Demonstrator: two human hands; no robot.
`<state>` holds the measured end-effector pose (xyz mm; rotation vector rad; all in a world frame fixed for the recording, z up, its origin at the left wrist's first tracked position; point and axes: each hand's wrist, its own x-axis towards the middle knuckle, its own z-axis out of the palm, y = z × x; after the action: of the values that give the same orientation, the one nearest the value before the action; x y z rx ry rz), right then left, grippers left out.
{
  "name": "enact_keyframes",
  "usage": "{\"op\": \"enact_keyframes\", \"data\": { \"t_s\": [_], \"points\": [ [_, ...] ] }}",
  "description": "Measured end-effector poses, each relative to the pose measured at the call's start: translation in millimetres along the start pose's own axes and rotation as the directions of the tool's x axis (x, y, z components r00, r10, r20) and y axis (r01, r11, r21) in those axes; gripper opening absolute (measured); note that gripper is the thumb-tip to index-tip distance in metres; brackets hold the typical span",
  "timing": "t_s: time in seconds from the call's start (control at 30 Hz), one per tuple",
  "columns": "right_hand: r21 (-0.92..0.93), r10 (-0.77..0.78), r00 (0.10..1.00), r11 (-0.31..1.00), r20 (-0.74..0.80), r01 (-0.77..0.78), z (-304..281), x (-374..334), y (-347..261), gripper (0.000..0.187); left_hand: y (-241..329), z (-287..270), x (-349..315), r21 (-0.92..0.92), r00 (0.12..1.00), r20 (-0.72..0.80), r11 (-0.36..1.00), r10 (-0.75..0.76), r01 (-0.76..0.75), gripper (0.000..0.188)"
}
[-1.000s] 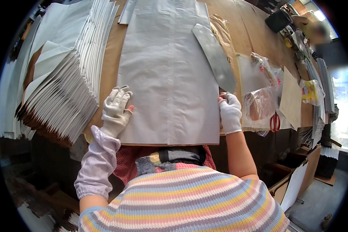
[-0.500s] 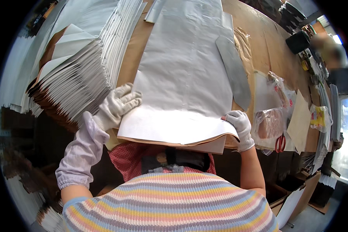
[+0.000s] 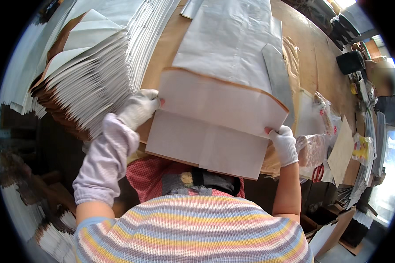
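A long white paper sheet (image 3: 228, 44) with a brown underlayer lies before me, and its near end is lifted and folded back as a flap (image 3: 219, 103). My left hand (image 3: 140, 107), in a white glove, pinches the flap's left edge. At the flap's right corner, my right hand (image 3: 283, 144) grips the paper between thumb and fingers; its glove leaves the thumb tip bare. Under the flap shows another white paper layer (image 3: 206, 144), which reaches the table's near edge. A grey flat strip with a rounded end (image 3: 276, 72) lies along the sheet's right side.
A thick fanned stack of white paper with brown edges (image 3: 92, 74) stands at the left. To the right on the brown table (image 3: 311, 52) are clear plastic bags (image 3: 311, 147), red-handled scissors (image 3: 318, 173), a beige card (image 3: 340, 151) and a yellow packet (image 3: 362, 148). A black container (image 3: 350, 62) stands farther back.
The near end of the paper has been lifted and turned back away from me, baring the layer beneath. My left hand has gone from lying spread on the paper to pinching its edge.
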<state>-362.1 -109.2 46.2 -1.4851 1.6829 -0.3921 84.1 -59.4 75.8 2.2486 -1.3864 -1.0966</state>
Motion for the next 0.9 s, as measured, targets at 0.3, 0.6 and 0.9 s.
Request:
{"op": "enact_keyframes", "data": {
  "t_s": [0.3,0.6,0.9],
  "points": [
    [-0.37,-0.246,0.899,0.923,-0.363,0.103,36,-5,13,0.025,-17,73,28,0.539,0.809,-0.505,0.842,0.301,0.024,0.029],
    [-0.693,-0.626,0.648,0.691,-0.434,0.204,57,-6,19,0.055,-8,73,32,0.49,0.842,-0.506,0.866,0.188,0.102,0.027],
    [-0.712,-0.734,0.675,0.435,0.074,0.551,71,29,-28,0.078,35,40,34,0.642,0.965,-0.225,0.765,0.132,0.045,0.038]
  ]
}}
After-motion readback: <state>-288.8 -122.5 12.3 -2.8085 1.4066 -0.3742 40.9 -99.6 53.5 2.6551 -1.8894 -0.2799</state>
